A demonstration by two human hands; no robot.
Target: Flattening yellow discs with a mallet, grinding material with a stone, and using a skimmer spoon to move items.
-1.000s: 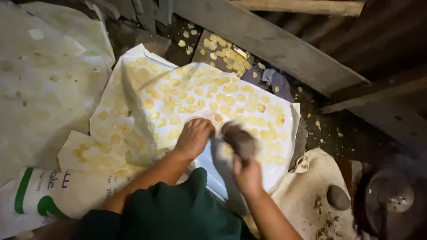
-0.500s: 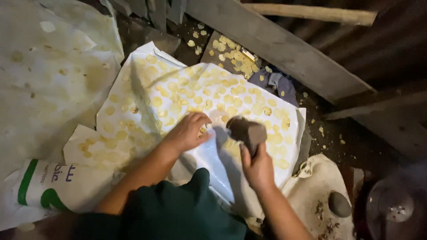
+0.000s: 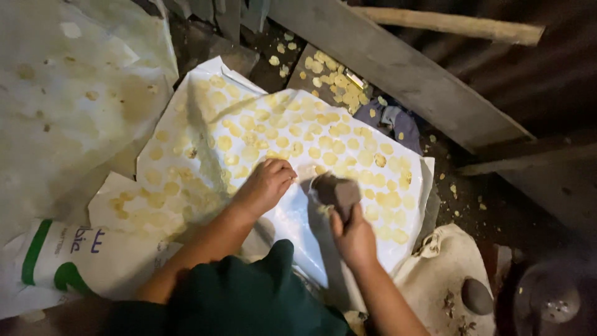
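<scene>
Head view, looking down. Right hand (image 3: 356,233) is closed around a dark grey, rounded block (image 3: 336,190), fingers wrapped about its lower part so the wider face tilts toward the sheet; the grip looks like one for pressing or stamping, judged from the angle. Left hand (image 3: 267,185) lies palm-down on the white plastic sheet (image 3: 292,224), fingers curled loosely, tips touching the sheet just beside a pale round piece (image 3: 306,170); whether anything is pinched between the fingertips, I cannot tell. Its placement seems to steady the sheet near the block. The sheet carries many small, flat, pale-yellow discs (image 3: 261,137) laid apart in rough rows, probably spaced so they do not stick. The strip nearest the person is bare. More discs lie loose on a dark board (image 3: 336,81) beyond the sheet. A printed white sack (image 3: 74,255) lies at lower left; a dark stone (image 3: 477,295) rests on cloth at lower right.
</scene>
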